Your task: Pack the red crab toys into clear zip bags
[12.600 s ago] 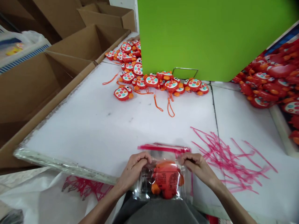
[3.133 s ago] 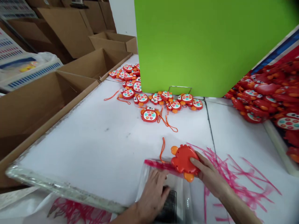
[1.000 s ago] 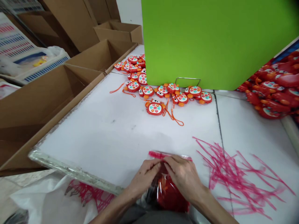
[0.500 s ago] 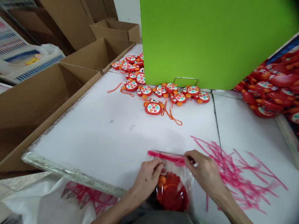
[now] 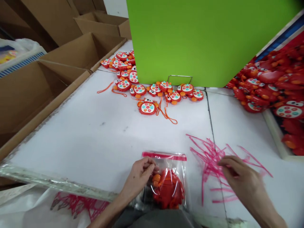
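Observation:
A clear plastic zip bag [image 5: 180, 164] with a pink band along its top lies at the table's front edge. Inside it shows a red crab-shaped toy [image 5: 169, 190] with an orange claw. My left hand [image 5: 140, 174] is closed on the bag's upper left part, thumb and fingers pinched together. Over to the right, my right hand [image 5: 244, 177] hovers at a loose pile of pink plastic strips [image 5: 209, 158]. Its thumb and forefinger are bent close together; whether a strip is between them is hidden.
Several red crab toys [image 5: 147, 107] with orange cords lie on the white table [image 5: 95, 126]. A green panel [image 5: 190, 41] stands behind them. More red toys [image 5: 261, 82] fill a bin at right. Open cardboard boxes [image 5: 66, 72] line the left edge. More pink strips [image 5: 78, 204] lie below the table.
My right hand has left the bag's top right corner and moved right to the pink strips. My left hand stays at the bag, which now lies flatter. The whole view has shifted slightly.

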Demonstrator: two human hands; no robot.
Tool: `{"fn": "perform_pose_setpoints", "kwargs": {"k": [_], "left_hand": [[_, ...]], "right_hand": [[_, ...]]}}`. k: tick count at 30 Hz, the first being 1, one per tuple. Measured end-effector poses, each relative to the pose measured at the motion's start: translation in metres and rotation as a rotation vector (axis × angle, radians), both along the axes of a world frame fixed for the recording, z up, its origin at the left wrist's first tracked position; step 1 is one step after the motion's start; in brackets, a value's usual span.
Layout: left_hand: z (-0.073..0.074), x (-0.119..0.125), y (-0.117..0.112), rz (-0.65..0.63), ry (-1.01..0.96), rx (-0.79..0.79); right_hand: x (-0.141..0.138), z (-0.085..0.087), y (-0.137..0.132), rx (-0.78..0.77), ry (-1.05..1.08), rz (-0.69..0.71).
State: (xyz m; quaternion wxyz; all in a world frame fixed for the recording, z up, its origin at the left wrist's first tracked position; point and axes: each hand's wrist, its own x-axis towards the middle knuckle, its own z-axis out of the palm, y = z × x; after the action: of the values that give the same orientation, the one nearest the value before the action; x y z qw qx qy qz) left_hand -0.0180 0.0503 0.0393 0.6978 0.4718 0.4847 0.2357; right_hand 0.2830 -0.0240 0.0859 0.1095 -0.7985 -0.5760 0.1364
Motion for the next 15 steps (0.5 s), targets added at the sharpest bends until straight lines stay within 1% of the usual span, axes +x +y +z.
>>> {"fn": "perform_pose_setpoints", "kwargs": {"k": [2,4,6,8,11,15], "left_hand": [[0.000,0.000,0.000,0.006,-0.009,-0.008],[0.000,0.000,0.000,0.014,-0.029,-0.015],[-0.001,0.000,-0.001,0.018,-0.043,-0.024],[-0.002,-0.001,-0.002,0.018,-0.048,-0.028],[-0.001,-0.002,-0.003,0.024,-0.031,-0.033],[-0.001,-0.005,-0.001,0.036,0.018,-0.035]], "right_hand": [[-0.027,-0.001,0.017,-0.137,0.291,0.096],[-0.049,-0.010,0.031,-0.246,0.519,0.158],[-0.061,-0.022,0.040,-0.270,0.701,0.169],[-0.065,-0.035,0.043,-0.267,0.848,0.149],[-0.060,-0.047,0.038,-0.238,0.982,0.152],[-0.055,-0.049,0.029,-0.175,0.967,0.196]]}}
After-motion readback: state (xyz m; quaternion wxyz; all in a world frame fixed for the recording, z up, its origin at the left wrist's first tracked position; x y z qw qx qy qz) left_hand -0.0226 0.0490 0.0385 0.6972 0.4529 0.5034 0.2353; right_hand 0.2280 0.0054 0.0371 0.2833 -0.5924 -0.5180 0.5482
